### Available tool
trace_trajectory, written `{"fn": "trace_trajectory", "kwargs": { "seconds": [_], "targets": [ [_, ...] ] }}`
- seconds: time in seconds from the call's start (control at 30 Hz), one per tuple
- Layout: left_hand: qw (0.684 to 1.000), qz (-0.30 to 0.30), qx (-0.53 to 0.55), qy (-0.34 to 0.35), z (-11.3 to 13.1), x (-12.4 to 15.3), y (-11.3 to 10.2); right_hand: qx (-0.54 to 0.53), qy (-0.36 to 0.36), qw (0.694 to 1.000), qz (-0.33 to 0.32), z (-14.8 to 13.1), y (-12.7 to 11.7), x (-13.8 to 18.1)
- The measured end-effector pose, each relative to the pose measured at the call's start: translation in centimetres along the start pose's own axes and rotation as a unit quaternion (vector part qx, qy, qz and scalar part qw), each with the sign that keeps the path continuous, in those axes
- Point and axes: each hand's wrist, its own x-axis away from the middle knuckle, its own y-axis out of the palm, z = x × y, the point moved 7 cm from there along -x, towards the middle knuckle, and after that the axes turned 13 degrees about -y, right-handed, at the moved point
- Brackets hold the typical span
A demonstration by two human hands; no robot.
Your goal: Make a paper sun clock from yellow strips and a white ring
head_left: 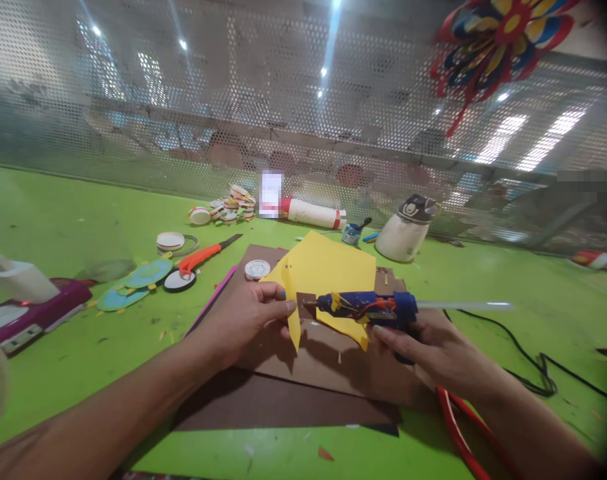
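My left hand pinches the folded edge of a yellow paper sheet, holding it up over a brown card sheet on the green table. My right hand grips a blue glue gun with a clear glue stick poking out of its back. The gun's nozzle points left at the fold, close to my left fingers. A small white round disc lies on the brown card near the paper.
An orange-handled cutter, coloured paper circles and tape rolls lie to the left. A pink device sits at the far left. A white jar, a lying tube and a black cable are behind and right. A mesh wall bounds the table.
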Motion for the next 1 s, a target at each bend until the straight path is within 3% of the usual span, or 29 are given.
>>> {"fn": "trace_trajectory", "kwargs": {
  "seconds": [0.3,0.63,0.77,0.93,1.0],
  "targets": [
    [1.0,0.002,0.002,0.0,-0.5,-0.1,-0.3,-0.003,0.008,1.0,0.004,-0.2,0.0,-0.1],
    [1.0,0.023,0.013,0.012,0.7,0.3,-0.1,-0.046,-0.02,0.999,0.011,-0.8,-0.4,0.1],
    [0.998,0.054,0.025,0.007,1.0,0.3,-0.6,-0.036,-0.013,0.997,0.064,-0.1,-1.6,-0.4],
    [0.995,0.064,0.068,0.028,1.6,0.7,-0.8,0.167,0.046,0.968,0.182,2.0,-5.6,-0.8],
    [0.995,0.058,0.077,0.038,1.8,0.9,-0.6,0.201,0.06,0.955,0.209,3.2,-7.2,-0.9]
  ]
}}
